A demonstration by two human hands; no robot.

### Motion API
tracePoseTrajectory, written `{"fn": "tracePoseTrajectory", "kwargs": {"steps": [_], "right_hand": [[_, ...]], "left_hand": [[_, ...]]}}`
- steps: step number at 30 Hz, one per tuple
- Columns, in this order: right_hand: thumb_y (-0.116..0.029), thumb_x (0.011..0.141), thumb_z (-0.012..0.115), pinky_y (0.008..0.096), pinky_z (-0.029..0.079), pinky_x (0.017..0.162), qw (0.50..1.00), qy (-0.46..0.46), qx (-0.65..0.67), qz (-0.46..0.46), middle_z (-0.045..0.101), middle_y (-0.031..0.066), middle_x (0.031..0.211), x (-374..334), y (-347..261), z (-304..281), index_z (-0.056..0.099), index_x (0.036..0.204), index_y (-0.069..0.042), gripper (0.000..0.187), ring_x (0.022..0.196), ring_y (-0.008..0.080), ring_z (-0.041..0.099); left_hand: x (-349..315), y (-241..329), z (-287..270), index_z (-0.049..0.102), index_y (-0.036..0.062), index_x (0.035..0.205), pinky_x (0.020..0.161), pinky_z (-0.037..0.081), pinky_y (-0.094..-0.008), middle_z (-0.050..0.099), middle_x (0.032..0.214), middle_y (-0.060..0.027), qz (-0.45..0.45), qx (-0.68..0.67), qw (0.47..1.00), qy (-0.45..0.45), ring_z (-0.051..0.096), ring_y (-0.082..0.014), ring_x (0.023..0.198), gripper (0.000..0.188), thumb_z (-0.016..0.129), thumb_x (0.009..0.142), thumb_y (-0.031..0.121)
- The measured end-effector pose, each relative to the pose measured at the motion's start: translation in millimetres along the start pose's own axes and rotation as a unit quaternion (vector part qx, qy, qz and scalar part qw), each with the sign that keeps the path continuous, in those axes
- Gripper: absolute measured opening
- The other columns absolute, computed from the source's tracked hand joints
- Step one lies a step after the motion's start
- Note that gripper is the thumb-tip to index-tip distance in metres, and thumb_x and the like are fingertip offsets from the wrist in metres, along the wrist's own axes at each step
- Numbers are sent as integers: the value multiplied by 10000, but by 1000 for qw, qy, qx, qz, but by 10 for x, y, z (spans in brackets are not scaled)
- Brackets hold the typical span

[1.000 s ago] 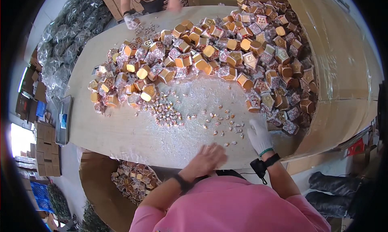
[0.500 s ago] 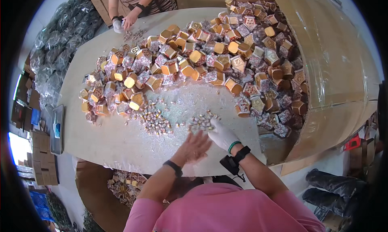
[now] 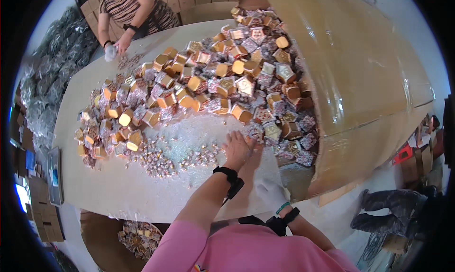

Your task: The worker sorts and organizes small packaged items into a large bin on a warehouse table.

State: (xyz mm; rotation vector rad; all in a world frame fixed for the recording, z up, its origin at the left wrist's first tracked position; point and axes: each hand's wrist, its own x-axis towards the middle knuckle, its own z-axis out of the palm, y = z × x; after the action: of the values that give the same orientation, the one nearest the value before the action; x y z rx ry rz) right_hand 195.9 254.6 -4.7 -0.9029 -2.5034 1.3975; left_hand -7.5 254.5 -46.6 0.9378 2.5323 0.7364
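Beside boxes (image 3: 242, 113), left hand (image 3: 237, 150) arrived; right hand (image 3: 272, 195) withdrawn.

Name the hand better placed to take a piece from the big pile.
Probably left: the bare left hand is out at the near side of the pile, while the gloved right hand is farther back, by the near edge of the table.

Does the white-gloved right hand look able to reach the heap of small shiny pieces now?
Probably not directly: the bare left forearm crosses between the white-gloved right hand and the heap.
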Motion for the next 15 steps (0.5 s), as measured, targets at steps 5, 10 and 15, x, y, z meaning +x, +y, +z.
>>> {"fn": "tracePoseTrajectory", "kwargs": {"steps": [5, 10, 15], "right_hand": [[-98, 857, 565, 401, 490, 741, 995, 58, 50, -68, 641, 176, 848, -94, 335, 24, 610, 921, -17, 113, 818, 356, 628], [-143, 861, 586, 360, 496, 779, 995, 37, 80, -42, 662, 150, 920, -120, 477, 104, 643, 1002, -46, 180, 870, 296, 644], [-175, 893, 555, 367, 494, 745, 999, -20, 19, -27, 660, 148, 877, -35, 344, 38, 639, 1002, -28, 202, 821, 283, 648]], "left_hand": [[168, 245, 108, 350, -25, 1393, 1083, 166, -623, 270, 1504, -202, -59, -10, 996, -60, 164, -380, 1420, 897, 592, 796, 600], [2, 269, 282, 434, -6, 1260, 987, 334, -534, 483, 1258, -207, 4, -155, 988, 16, 417, -352, 1233, 761, 748, 702, 406], [10, 42, 531, 468, -15, 1199, 852, 458, -445, 579, 1014, -221, 68, -246, 953, 164, 570, -391, 942, 643, 766, 673, 204]]}}
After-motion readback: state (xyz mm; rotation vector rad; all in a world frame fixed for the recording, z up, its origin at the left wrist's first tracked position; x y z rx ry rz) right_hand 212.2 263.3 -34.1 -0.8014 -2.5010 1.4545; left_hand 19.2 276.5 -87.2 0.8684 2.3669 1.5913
